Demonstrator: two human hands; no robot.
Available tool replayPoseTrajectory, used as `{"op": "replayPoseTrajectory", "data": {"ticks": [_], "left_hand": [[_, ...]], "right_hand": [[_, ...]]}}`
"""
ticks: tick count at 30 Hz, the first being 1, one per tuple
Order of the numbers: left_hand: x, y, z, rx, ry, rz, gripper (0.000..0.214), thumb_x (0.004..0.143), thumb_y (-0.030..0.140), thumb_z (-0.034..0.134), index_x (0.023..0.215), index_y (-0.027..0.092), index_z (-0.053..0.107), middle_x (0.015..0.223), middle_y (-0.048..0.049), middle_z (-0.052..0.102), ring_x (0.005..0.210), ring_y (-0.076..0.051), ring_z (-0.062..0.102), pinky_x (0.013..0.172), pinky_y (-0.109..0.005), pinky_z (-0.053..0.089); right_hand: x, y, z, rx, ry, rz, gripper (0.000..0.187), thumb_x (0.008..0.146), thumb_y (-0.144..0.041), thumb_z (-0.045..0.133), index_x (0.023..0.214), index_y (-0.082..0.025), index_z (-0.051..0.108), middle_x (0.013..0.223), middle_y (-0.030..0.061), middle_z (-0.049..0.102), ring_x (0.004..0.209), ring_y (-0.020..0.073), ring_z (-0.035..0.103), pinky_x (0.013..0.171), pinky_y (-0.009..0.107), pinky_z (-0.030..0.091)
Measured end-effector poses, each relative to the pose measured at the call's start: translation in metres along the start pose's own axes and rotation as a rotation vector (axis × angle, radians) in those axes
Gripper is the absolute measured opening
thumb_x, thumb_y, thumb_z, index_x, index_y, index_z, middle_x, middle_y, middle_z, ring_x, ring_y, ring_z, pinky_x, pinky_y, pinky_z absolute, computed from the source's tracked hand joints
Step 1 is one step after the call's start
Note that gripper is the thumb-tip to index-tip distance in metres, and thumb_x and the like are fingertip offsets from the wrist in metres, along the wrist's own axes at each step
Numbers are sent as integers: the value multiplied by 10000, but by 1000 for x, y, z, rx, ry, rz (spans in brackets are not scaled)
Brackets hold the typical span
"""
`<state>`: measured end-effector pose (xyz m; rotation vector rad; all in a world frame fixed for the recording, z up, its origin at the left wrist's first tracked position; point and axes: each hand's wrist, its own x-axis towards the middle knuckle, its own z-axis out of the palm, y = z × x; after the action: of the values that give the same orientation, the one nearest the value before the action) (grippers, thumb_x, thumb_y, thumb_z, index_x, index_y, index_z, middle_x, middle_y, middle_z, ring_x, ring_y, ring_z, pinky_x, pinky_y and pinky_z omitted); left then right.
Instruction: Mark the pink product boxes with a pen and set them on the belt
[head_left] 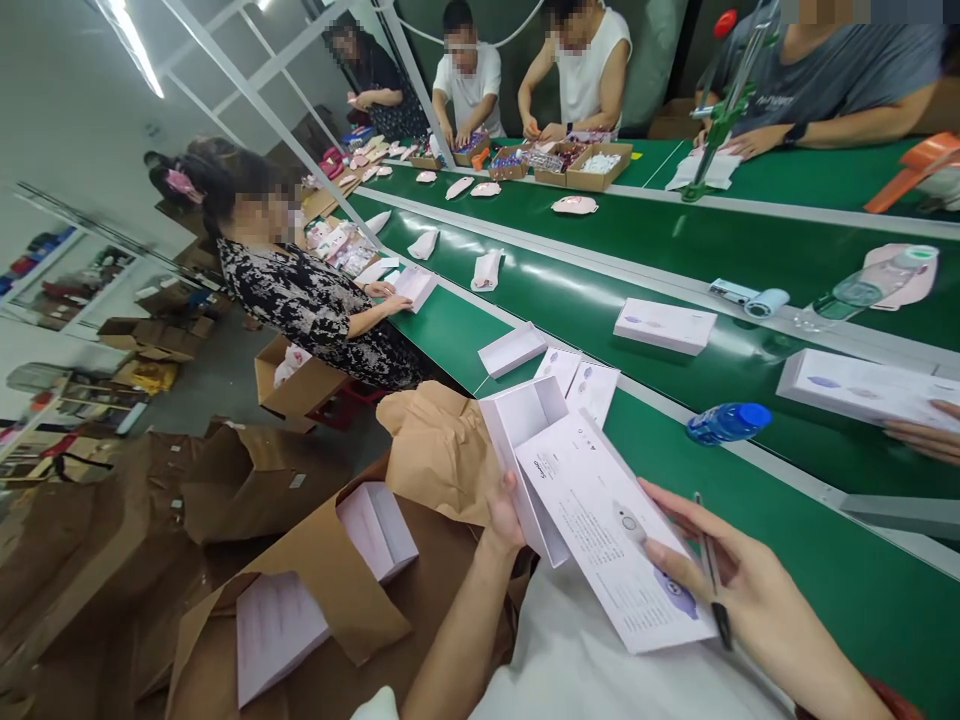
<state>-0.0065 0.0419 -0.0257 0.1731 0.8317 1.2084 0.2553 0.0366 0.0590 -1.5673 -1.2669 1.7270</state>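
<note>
Box lid [592, 540] wht w/ blk print, purple pic [677, 598]; belt [555, 280] grn; co-worker's top [292, 300] blk/wht patterned.

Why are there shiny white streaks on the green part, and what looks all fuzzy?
Head view: the streaks on the green belt look like glare, probably from ceiling lights such as the bright lamp; head view: the brown cartons at lower left look smeary; head view: the printed lid in the right hand looks clearer.

open box [528, 418]: smooth card | printed lid [600, 530]: smooth card | wrapping [442, 450]: creased matt paper | belt [559, 275]: smooth, glossy
</note>
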Motion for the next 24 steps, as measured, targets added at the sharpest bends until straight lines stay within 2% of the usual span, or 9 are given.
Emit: {"op": "replayPoseTrajectory", "data": {"ticks": [5,8,11,13,15,17,19,22,24], "left_hand": [[5,0,11,-33,3,11,871,552,751,943,1199,181,818,1213,-108,845,1446,-479,595,1233,-601,453],[5,-3,17,-37,-28,-7,882,581,752,921,1231,168,805,1274,-131,825,1503,-488,536,1260,-605,417],[5,-7,21,-80,-18,-9,877,622,746,893,1269,165,783,1350,-148,795,1539,-479,494,1278,-588,386],[6,-11,21,-91,-13,-2,923,638,775,857,1318,158,753,1422,-172,755,1546,-490,477,1268,-605,380],[5,-16,23,-81,-29,-27,1005,645,823,809,1378,142,711,1480,-202,710,1546,-510,460,1250,-641,376],[1,-22,26,-64,-64,-82,1045,663,846,769,1421,133,677,1518,-218,674,1551,-522,444,1245,-666,362],[-4,-27,31,-51,-129,-159,1064,674,855,745,1451,134,656,1554,-223,641,1566,-523,420,1254,-664,349],[-13,-28,37,-43,-238,-252,1105,692,872,702,1518,144,614,1635,-203,566,1601,-502,375,1255,-613,366],[-19,-25,35,-25,-267,-256,1108,685,869,698,1538,168,607,1655,-173,553,1590,-489,397,1227,-584,407]], "right_hand": [[1,-16,7,99,-119,-15,658,856,-788,708,1219,-261,861,1183,121,859,851,324,833,685,368,703],[-3,-8,10,-51,60,-57,555,872,-746,715,1117,-278,886,1013,92,881,652,256,794,525,292,649],[-11,6,0,-171,222,-162,516,823,-719,781,1121,-311,887,1192,101,860,838,312,850,601,313,689],[-15,13,-11,-240,120,-282,625,739,-686,878,1254,-334,854,1410,99,774,1144,396,812,806,407,725],[-15,18,-20,-332,-29,-399,668,716,-643,926,1319,-374,825,1489,77,724,1309,425,733,928,488,707],[-11,20,-22,-422,-69,-501,523,793,-581,900,1282,-407,838,1473,55,736,1309,401,732,939,509,702],[-5,17,-17,-460,12,-602,358,885,-511,829,1227,-408,859,1409,51,775,1197,359,769,884,491,707],[-2,5,-7,-446,78,-676,347,899,-491,822,1234,-408,856,1379,55,791,1049,321,767,794,451,701],[-7,-5,-6,-382,27,-656,329,884,-573,832,1167,-411,877,1301,64,828,1023,322,764,809,449,694]]}}
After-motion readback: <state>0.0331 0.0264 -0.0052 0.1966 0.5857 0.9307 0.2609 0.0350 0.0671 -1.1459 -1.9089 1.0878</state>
